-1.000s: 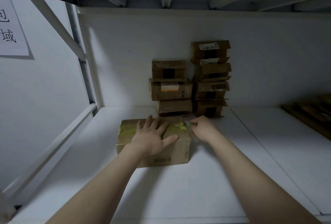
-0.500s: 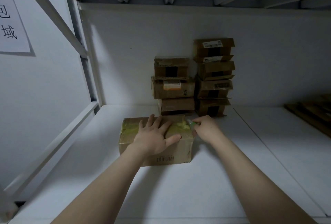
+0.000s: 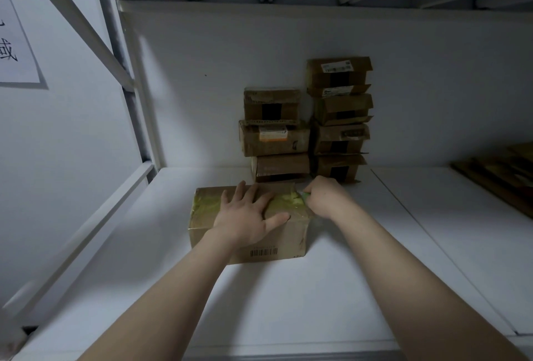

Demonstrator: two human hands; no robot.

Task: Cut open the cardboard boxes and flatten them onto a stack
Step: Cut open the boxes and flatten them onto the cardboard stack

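Now pressing left hand (image 3: 245, 218) flat on box (image 3: 288, 238) top, fingers (image 3: 265, 200) spread; right hand (image 3: 324, 197) at box's right top edge, fingers curled round green cutter (image 3: 305, 194). Stacks (image 3: 274, 138) just behind box, shelf (image 3: 317, 288) beneath. Might skid along glossy tape (image 3: 207, 205) toward left thumb (image 3: 278, 219) if driven too hard.

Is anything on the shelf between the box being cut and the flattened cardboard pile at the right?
Nothing visible: only bare shelf separates the box from the flattened cardboard. The left hand presses its top; the right hand holds a green cutter at its right end.
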